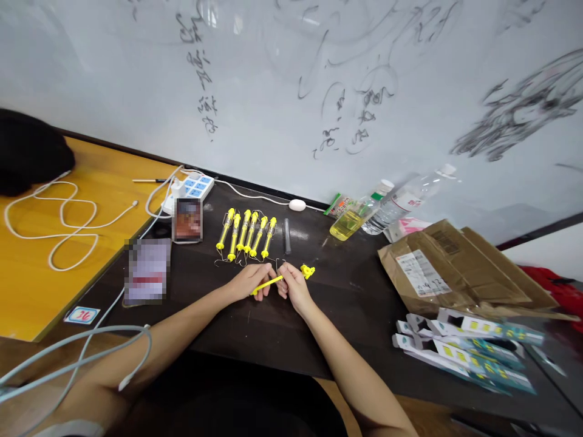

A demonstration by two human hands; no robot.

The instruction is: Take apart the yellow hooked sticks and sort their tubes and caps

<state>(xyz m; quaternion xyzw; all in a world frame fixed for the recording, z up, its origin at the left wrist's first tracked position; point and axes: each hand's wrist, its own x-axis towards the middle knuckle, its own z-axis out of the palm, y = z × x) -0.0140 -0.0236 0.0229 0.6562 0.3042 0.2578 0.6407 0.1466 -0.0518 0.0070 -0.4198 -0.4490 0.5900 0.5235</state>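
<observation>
L hand pinches the yellow rod low down; R hand has its fingertips at the upper end, by a thin bent wire. Can't tell if R grips the wire too. All just above the dark tabletop. Main risk IMO: wire slips or bends b/c it's pushed in off-line. Yellow plastic caps sit right by R wrist, so a careless nudge could scatter 'em; clear tube could roll, & hooks on the yellow-capped tubes might snag.
</observation>
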